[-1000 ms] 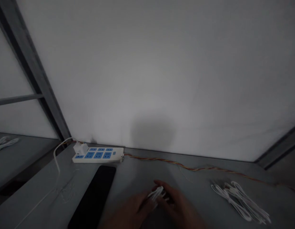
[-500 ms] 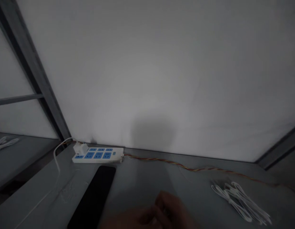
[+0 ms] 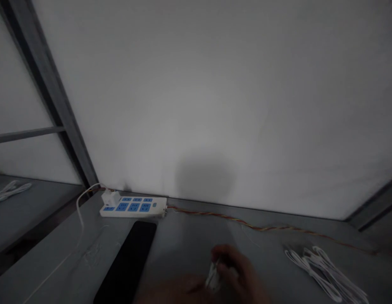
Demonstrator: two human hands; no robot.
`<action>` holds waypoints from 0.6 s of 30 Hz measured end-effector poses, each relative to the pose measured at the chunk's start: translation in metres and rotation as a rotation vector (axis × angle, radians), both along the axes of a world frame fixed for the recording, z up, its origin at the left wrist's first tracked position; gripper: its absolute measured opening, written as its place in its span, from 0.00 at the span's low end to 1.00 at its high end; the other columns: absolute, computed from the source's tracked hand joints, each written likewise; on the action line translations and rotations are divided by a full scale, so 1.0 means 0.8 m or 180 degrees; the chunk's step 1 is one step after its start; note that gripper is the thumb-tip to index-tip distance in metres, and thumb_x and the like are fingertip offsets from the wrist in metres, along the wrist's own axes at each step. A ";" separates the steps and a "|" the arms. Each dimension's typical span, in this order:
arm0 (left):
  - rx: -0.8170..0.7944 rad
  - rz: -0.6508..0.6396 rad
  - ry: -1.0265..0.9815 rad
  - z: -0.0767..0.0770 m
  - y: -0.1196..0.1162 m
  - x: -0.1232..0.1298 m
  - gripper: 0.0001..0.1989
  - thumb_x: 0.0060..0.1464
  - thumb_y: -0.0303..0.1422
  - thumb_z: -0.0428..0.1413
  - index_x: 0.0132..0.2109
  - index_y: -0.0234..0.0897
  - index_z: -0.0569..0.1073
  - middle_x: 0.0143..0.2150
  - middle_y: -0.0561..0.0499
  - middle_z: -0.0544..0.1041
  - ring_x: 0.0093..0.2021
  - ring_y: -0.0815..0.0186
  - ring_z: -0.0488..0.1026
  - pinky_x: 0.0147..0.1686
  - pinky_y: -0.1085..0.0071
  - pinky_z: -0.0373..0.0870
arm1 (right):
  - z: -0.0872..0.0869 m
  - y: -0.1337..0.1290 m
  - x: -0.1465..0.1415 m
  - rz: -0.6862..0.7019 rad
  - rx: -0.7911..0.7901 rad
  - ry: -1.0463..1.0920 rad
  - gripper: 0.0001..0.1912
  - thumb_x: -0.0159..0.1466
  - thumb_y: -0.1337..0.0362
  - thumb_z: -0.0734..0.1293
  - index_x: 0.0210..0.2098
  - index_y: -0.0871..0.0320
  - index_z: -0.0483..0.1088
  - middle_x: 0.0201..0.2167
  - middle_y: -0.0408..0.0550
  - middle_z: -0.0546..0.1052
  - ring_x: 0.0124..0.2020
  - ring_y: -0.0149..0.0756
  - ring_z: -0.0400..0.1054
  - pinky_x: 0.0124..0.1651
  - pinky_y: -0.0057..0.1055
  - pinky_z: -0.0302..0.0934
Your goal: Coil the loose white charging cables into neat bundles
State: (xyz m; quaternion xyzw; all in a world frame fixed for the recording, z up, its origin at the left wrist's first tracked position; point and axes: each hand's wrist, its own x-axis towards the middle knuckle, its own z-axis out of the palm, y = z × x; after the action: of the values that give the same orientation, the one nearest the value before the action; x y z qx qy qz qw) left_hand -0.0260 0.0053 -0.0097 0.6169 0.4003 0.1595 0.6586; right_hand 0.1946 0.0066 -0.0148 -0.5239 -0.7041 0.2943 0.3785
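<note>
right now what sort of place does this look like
Likely a simple workbench for handling cables: the hands work at a small white cable, more white cables lie on the grey table, and a power strip sits at its back.

PLACE: workshop or assembly bay, not a home | WORKTOP: grey metal worktop (image 3: 189, 240) | ENCLOSURE: steel frame (image 3: 53, 93), white panel (image 3: 214, 105) | BENCH ITEMS: blue-socket power strip (image 3: 133, 207), twisted orange wire (image 3: 262, 228), bundled white cables (image 3: 322, 274)
</note>
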 end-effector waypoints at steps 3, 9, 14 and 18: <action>-0.0080 0.0238 -0.0161 0.000 0.006 0.011 0.24 0.57 0.57 0.49 0.35 0.40 0.73 0.27 0.56 0.71 0.26 0.69 0.64 0.27 0.73 0.59 | -0.001 0.028 0.044 -0.1106 0.0301 -0.0795 0.19 0.65 0.53 0.58 0.42 0.57 0.74 0.37 0.54 0.79 0.38 0.45 0.72 0.43 0.37 0.65; -0.0909 0.0990 -0.0620 -0.002 0.015 0.027 0.27 0.44 0.59 0.57 0.34 0.39 0.67 0.22 0.62 0.58 0.20 0.74 0.55 0.21 0.77 0.50 | -0.016 0.056 0.106 -0.1780 0.0133 -0.1867 0.18 0.61 0.59 0.60 0.42 0.63 0.76 0.45 0.68 0.77 0.46 0.62 0.70 0.49 0.54 0.61; -0.0966 0.1104 -0.0350 0.003 0.011 0.016 0.20 0.54 0.50 0.45 0.38 0.38 0.70 0.25 0.59 0.59 0.21 0.72 0.54 0.22 0.76 0.49 | -0.012 0.057 0.104 -0.1729 -0.0127 -0.1743 0.13 0.60 0.61 0.61 0.29 0.59 0.76 0.36 0.61 0.79 0.38 0.54 0.73 0.42 0.46 0.62; 0.0141 0.0808 -0.0125 -0.005 0.012 0.006 0.18 0.58 0.45 0.45 0.43 0.40 0.74 0.33 0.54 0.68 0.30 0.66 0.63 0.31 0.72 0.60 | -0.002 0.052 0.099 -0.1620 -0.0154 -0.1378 0.11 0.59 0.63 0.60 0.25 0.56 0.71 0.30 0.57 0.78 0.33 0.49 0.72 0.37 0.40 0.61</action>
State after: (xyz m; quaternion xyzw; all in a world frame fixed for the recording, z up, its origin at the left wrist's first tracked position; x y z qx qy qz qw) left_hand -0.0213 0.0150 -0.0136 0.5725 0.4586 0.2624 0.6270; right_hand 0.2737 0.0478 -0.0164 -0.7421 -0.6076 0.0889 0.2689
